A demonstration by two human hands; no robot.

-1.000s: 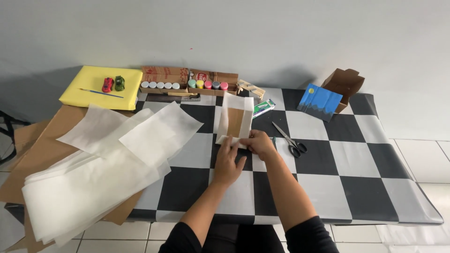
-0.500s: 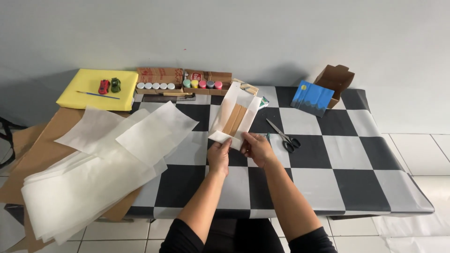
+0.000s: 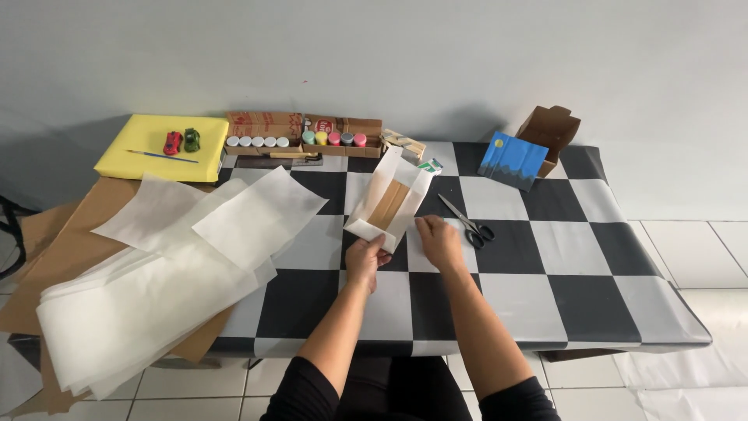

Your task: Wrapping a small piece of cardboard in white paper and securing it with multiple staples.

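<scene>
The left hand (image 3: 366,261) pinches the near folded end of the paper-wrapped brown piece (image 3: 387,203), which tilts up over the checkered table (image 3: 545,257); the right hand (image 3: 439,240) rests flat just beside it, fingers loosely spread and holding nothing. With only that one pinch, the loose white wrap could spring open, or the brown piece slide out toward the scissors (image 3: 467,222)

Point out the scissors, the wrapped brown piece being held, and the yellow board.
scissors (image 3: 466,221): head view, on the blades near the pivot.
wrapped brown piece (image 3: 387,204): head view, on the brown strip showing between the white paper folds.
yellow board (image 3: 148,156): head view, on its bare front area.
</scene>
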